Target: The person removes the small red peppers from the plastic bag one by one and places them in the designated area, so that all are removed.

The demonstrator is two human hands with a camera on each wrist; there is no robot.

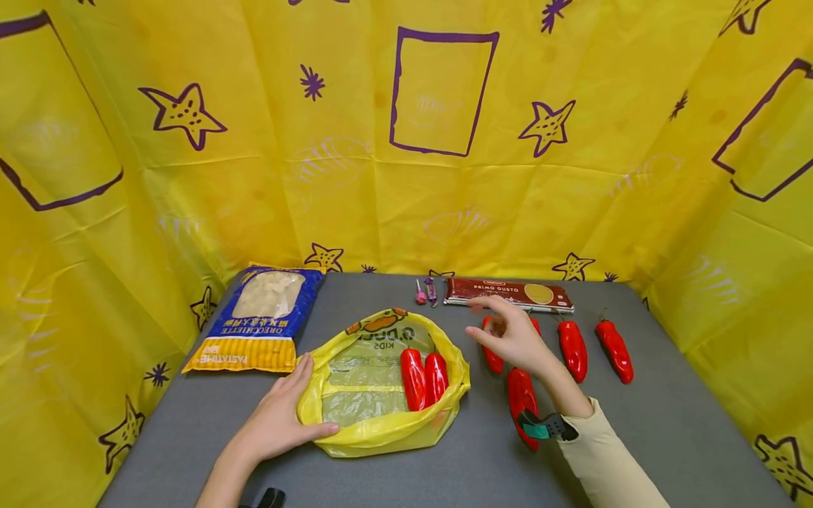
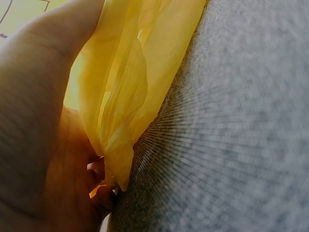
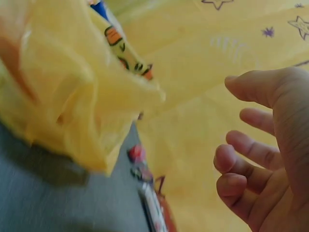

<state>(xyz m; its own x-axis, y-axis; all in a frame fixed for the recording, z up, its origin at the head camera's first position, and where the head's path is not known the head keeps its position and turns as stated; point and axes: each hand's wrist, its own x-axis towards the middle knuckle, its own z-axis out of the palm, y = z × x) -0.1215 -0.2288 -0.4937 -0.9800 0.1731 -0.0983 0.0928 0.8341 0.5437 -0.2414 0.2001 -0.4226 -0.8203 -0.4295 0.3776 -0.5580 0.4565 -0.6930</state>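
Two red peppers (image 1: 424,378) already lie inside the yellow bag (image 1: 381,430) on the desk (image 1: 667,423). My left hand (image 1: 279,416) pinches the bag's near rim; my right hand (image 1: 511,337), fingers loose and empty, hovers over a pepper (image 1: 492,356) just right of the bag. I'd keep the mouth wide and grip that pepper mid-body.

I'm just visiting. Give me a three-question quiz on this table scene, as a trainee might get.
1. How many red peppers lie inside the yellow bag?
2. True or false: the right hand grips a pepper.
3. Which hand holds the bag's rim: A left hand, B right hand?

Key: 1. Two. 2. False; its fingers are loosely curled and hold nothing. 3. A.
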